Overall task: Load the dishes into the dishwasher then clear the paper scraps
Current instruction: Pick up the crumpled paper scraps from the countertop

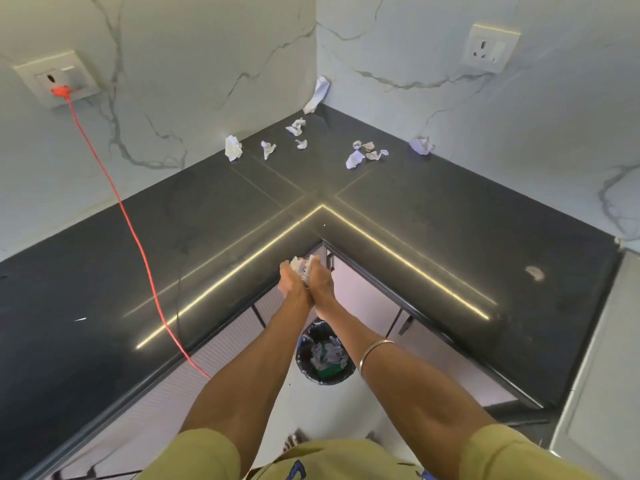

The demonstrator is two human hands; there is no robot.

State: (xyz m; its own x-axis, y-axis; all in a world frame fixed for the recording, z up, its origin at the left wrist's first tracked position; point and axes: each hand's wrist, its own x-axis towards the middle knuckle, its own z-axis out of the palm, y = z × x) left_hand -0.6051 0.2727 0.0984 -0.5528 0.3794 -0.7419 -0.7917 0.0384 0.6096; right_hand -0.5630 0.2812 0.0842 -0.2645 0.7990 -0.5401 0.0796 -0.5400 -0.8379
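1. We have our left hand (pixel 290 277) and right hand (pixel 320 284) pressed together, cupping a wad of paper scraps (pixel 303 266) at the worktop's inner corner.
2. Straight below our hands, a black-lined bin (pixel 325 356) sits on the floor, paper already inside.
3. Beyond our hands, loose scraps (pixel 362 154) dot the dark worktop (pixel 450 216) toward the marble wall corner.
4. Left of our hands, a red cord (pixel 133 230) runs from a wall socket (pixel 57 79) across the worktop.

White crumpled paper scraps (pixel 304 268) fill the grip of both hands; more white crumpled scraps (pixel 360 154) lie well beyond it on the glossy black stone counter (pixel 433 220). Grey-veined white marble walls (pixel 207 64) rise behind. An orange-red cord (pixel 131 223) runs left of the grip.
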